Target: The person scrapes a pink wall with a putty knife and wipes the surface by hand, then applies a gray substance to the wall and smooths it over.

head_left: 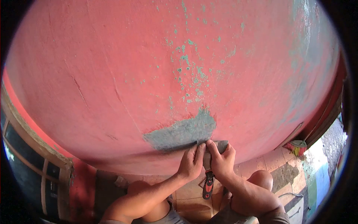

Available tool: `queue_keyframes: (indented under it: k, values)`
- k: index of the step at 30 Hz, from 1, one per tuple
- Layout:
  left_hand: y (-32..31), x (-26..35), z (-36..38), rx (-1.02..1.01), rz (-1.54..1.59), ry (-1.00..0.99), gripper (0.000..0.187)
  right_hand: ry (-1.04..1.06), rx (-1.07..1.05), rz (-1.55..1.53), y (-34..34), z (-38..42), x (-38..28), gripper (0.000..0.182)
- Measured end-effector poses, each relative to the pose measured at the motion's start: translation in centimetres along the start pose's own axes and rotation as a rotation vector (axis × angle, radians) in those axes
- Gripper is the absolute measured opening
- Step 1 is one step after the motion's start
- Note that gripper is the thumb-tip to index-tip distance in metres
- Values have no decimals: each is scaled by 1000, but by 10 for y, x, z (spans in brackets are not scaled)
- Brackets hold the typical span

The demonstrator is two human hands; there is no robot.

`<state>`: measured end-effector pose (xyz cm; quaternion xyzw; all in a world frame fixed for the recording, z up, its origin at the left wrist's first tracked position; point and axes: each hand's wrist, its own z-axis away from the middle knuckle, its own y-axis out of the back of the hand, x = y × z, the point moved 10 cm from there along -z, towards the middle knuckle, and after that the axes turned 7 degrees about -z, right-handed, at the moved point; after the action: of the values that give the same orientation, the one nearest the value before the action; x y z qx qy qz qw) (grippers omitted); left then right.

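A scraper (208, 184) with a red and black handle hangs between my hands, its handle pointing down and its wide grey blade up against the wall. My left hand (192, 160) is closed with thumb and fingertips at the blade's left side. On the right side, my right hand (220, 158) pinches the blade, with a grey corner showing past the fingers. Just above the hands, a bared grey patch (182, 132) with ragged edges interrupts the red paint of the wall (112, 56). The fingers hide much of the blade.
Green-grey flecks (190, 71) dot the paint above the patch. A broom (298, 146) with coloured bristles leans at the right. A wooden-framed window (41, 164) is at the lower left. Tiles (188, 190) cover the floor below, near my bent knees (261, 180).
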<state>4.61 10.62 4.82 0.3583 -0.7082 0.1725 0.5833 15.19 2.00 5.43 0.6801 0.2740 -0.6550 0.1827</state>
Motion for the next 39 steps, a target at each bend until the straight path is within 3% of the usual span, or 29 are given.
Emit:
queue_keyframes:
  k: [4, 8, 11, 12, 15, 28, 34, 37, 39]
  values:
    - [-1, -1, 1, -55, -97, 66, 39, -4, -14, -21, 1, -1, -3, 30]
    - [-4, 1, 0, 21, -25, -66, 37, 30, 2, -22, 6, -1, -1, 27]
    - [-6, 12, -6, -61, -49, -4, 37, 41, -11, -50, 6, -4, -6, 26]
    - [-8, -8, -5, -117, -112, 117, 38, 19, -18, -43, 6, -3, -8, 26]
    - [-13, -1, -3, -32, -1, -6, 36, -2, 6, -22, 10, -2, -4, 26]
    - [-13, 15, -7, -123, -31, 52, 38, 7, 16, -23, 15, -4, -5, 29]
    - [-12, 11, -6, -22, -27, -13, 39, -24, 15, -50, 13, -4, -7, 25]
    - [-17, 0, -5, -91, -32, 85, 38, -28, 19, -61, 16, -1, 0, 27]
    - [-17, -8, -3, -68, -45, 31, 38, -40, 17, -62, 15, -3, 3, 27]
